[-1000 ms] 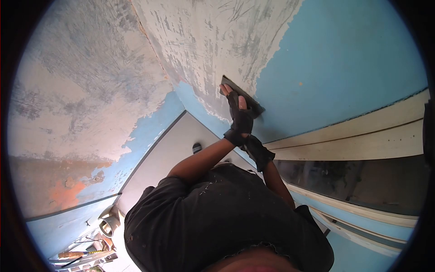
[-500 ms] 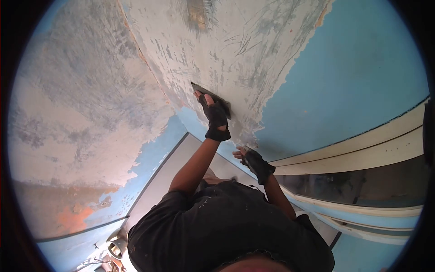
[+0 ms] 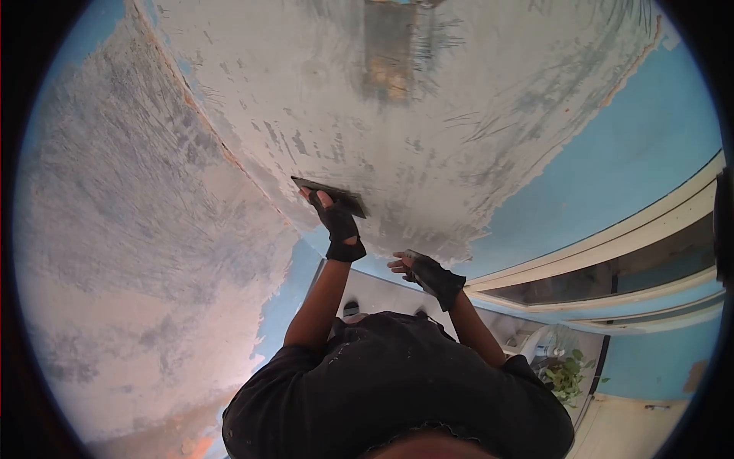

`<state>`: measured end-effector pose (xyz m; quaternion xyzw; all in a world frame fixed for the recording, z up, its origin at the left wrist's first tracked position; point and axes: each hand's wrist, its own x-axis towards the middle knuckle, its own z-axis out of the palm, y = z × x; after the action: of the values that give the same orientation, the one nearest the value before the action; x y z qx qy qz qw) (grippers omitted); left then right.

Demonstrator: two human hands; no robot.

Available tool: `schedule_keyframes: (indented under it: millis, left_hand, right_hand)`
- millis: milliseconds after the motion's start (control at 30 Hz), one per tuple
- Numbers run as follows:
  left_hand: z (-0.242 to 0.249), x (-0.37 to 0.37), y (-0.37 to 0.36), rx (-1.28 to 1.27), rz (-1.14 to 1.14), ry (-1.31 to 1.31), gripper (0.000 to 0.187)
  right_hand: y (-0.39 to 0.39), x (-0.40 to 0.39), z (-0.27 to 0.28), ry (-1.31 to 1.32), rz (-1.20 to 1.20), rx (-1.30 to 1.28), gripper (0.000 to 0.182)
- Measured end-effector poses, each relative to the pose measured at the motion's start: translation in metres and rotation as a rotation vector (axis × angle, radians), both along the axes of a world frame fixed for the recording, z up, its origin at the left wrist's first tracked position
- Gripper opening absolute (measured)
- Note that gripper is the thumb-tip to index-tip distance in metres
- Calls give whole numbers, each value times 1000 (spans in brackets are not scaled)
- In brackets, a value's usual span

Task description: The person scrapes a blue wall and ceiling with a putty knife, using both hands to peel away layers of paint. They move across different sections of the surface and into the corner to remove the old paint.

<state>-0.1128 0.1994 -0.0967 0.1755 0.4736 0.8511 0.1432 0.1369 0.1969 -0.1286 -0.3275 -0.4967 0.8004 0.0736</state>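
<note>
My left hand [image 3: 336, 227], in a black fingerless glove, is closed on a plastering trowel [image 3: 344, 199]. The trowel's dark, flat blade lies along the patchy white-and-grey wall [image 3: 397, 161], low down near the corner. To the right, my right hand [image 3: 428, 274] wears a matching glove and hovers beside the lower wall. Its fingers point left, a little apart and loosely bent, and I see nothing held in them. Grey smears mark the back of that glove.
A second patchy wall [image 3: 153, 229] meets this one at a cracked corner on the left. Blue paint [image 3: 566, 199] borders the coating on the right, above a cream-framed window [image 3: 596, 287]. A leafy plant [image 3: 566, 375] stands low at right; my feet are on the pale floor.
My view has tilted and turned, bringing the plant and more of the upper wall into sight. The trowel has shifted lower left along the wall and lies flatter; my right hand stays near its place.
</note>
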Motion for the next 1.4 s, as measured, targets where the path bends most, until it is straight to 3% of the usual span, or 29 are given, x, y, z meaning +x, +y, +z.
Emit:
schedule_keyframes:
  millis: [167, 367, 433, 533, 967, 1167, 1267, 1400]
  left_hand:
    - [-31, -77, -1, 95, -103, -100, 84]
    - [-15, -94, -14, 9, -131, -63, 83]
    - [-30, -108, -9, -98, 45, -15, 76]
    - [-43, -131, -9, -82, 51, -4, 70]
    - [-26, -108, -3, 52, 75, -37, 75]
    - [-53, -107, 0, -104, 85, 106, 78]
    - [-12, -57, -5, -22, 41, 18, 80]
    - [-5, -1, -3, 1, 5, 23, 78]
  right_hand:
    - [-10, -58, -5, 107, -70, -35, 65]
    - [-39, -91, 1, 72, -98, 22, 66]
    - [-43, -96, -2, 83, -123, -4, 65]
    - [-46, -96, -3, 80, -159, -16, 64]
    - [-48, -70, 10, 3, -240, 22, 62]
    - [-42, -44, -9, 65, -301, 33, 58]
    - [-41, -21, -2, 77, -293, 5, 62]
    - [-33, 24, 4, 11, -230, 18, 56]
